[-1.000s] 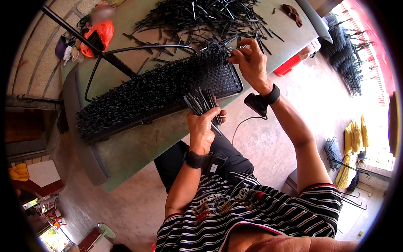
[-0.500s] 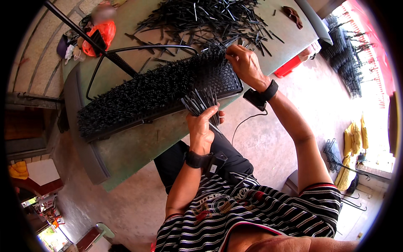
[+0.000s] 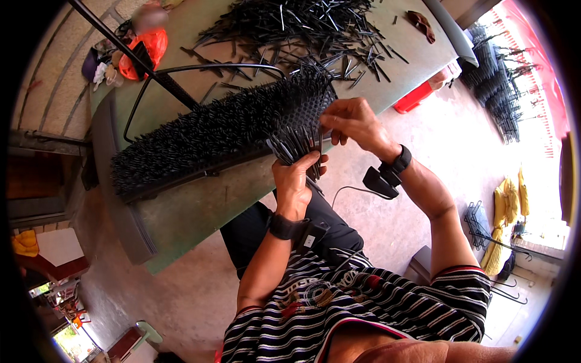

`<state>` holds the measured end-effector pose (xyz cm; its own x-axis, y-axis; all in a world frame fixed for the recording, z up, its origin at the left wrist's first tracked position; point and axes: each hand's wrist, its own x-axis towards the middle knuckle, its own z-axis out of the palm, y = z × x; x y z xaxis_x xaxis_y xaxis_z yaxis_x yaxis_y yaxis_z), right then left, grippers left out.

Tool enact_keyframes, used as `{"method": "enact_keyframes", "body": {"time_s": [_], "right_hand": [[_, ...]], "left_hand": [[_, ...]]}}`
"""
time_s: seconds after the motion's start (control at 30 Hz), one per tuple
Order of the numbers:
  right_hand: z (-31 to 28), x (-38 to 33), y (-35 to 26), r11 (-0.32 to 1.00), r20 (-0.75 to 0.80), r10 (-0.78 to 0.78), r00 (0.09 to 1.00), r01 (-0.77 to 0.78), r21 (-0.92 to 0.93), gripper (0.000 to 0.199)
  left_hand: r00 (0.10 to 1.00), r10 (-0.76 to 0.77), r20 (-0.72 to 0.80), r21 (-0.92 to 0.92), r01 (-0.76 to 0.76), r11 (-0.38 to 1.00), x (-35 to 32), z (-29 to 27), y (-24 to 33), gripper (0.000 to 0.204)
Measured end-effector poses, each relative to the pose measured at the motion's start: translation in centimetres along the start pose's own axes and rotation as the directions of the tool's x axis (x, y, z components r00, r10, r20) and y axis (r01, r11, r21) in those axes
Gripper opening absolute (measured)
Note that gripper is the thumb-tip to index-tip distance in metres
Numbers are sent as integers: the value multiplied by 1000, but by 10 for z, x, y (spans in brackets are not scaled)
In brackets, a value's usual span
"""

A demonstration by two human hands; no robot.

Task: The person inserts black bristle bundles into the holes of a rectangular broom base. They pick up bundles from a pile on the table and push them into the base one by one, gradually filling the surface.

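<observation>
A long black rectangular panel (image 3: pixel 193 130) lies aslant on the table, most of its top thick with short black bristle-like strips. Toward its right end a perforated stretch (image 3: pixel 305 112) shows bare holes. My left hand (image 3: pixel 293 181) is closed around a fanned bundle of thin black strips (image 3: pixel 292 144), just in front of the panel's near edge. Thumb and fingers of my right hand (image 3: pixel 358 126) pinch a single black strip (image 3: pixel 320 138) at the right side of this bundle. Its lower end is partly hidden among the others.
A heap of loose black strips (image 3: pixel 290 27) covers the far part of the green tabletop (image 3: pixel 175 233). Over the panel runs a black metal frame (image 3: pixel 145 69). An orange-red plastic bag (image 3: pixel 151 51) sits at the far left, a brown object (image 3: pixel 422 26) at the far right.
My right hand has come away from the panel's right end, toward me and down to the bundle, and now pinches a strip there. My left hand has barely moved.
</observation>
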<state>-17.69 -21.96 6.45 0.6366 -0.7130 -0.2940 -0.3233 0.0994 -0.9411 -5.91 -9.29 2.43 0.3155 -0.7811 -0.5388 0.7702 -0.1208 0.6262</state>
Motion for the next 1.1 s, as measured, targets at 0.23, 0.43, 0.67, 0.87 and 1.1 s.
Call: {"method": "enact_keyframes", "body": {"time_s": [0.23, 0.43, 0.67, 0.87, 1.1], "right_hand": [[-3, 21, -2, 814, -434, -580, 689, 501, -293, 21], [1, 38, 11, 800, -398, -595, 698, 466, -377, 18], [-1, 46, 12, 680, -221, -669, 709, 465, -568, 12], [-7, 50, 1, 346, 44, -638, 769, 337, -876, 14], [-3, 11, -8, 132, 398, -773, 493, 740, -659, 25]], "left_hand": [[1000, 2, -24, 25, -1, 1000, 2, -5, 1, 18], [999, -5, -50, 15, 6, 1000, 2, -3, 5, 13], [999, -27, -46, -33, 25, 999, 3, -4, 5, 16], [999, -21, -31, -47, 19, 999, 3, -5, 6, 20], [1000, -4, 0, -89, 4, 996, 3, -9, 7, 22]]}}
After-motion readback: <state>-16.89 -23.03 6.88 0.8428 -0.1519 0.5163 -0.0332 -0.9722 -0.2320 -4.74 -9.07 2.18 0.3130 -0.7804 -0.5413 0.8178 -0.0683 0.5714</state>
